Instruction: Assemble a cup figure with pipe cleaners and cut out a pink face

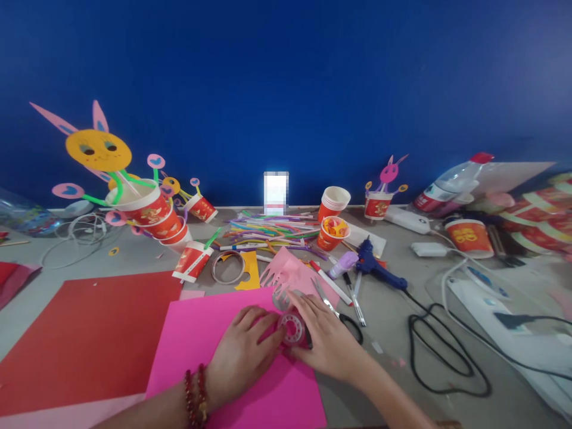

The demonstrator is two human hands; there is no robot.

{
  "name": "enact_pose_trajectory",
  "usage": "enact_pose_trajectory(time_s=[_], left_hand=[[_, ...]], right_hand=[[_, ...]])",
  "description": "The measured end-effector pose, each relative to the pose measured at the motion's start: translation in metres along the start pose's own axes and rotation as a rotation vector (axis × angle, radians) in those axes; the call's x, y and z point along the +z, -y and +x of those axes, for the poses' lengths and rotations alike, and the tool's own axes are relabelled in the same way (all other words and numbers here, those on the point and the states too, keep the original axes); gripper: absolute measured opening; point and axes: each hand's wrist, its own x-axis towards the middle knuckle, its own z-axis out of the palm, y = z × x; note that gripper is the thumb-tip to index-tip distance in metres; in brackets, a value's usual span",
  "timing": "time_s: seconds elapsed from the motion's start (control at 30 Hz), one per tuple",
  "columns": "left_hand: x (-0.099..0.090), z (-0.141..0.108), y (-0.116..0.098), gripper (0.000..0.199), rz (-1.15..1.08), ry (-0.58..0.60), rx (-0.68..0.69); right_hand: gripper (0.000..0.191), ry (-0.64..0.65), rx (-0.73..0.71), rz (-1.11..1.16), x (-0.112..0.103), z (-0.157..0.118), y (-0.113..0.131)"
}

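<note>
My left hand (245, 345), with red beads at the wrist, rests over a bright pink sheet (196, 351). Its thumb and index finger press against a small clear, round tape dispenser (292, 329) with a pink-and-white wheel. From the other side, my right hand (328, 336) curls its fingers and thumb around the same dispenser. Parts of it are hidden by the fingers. Just beyond lies light pink paper (295, 268) with cut-out gaps. Scissors (351, 328) with black handles lie beside my right hand, partly behind it.
A red sheet (98, 333) lies at the left. Decorated paper cups (143, 205) stand behind it. Pipe cleaners (268, 229), a tape roll (227, 267) and a cup of scraps (331, 233) lie farther back. At right are a blue glue gun (379, 268), its looped cord and a power strip (504, 333).
</note>
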Motion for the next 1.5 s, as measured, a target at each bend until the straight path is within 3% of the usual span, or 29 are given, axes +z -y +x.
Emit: enact_pose_trajectory(time_s=[0.2, 1.17, 1.5], left_hand=[[0.002, -0.001, -0.001, 0.032, 0.014, -0.011, -0.009], [0.009, -0.006, -0.001, 0.030, 0.061, 0.000, -0.053], [0.006, -0.008, -0.001, 0.041, 0.040, 0.044, -0.061]], right_hand=[[0.098, -0.020, 0.001, 0.065, -0.003, 0.006, -0.002], [0.097, -0.058, -0.025, 0.113, 0.001, 0.005, -0.007], [0.097, -0.046, -0.015, 0.108, 0.001, 0.004, -0.008]])
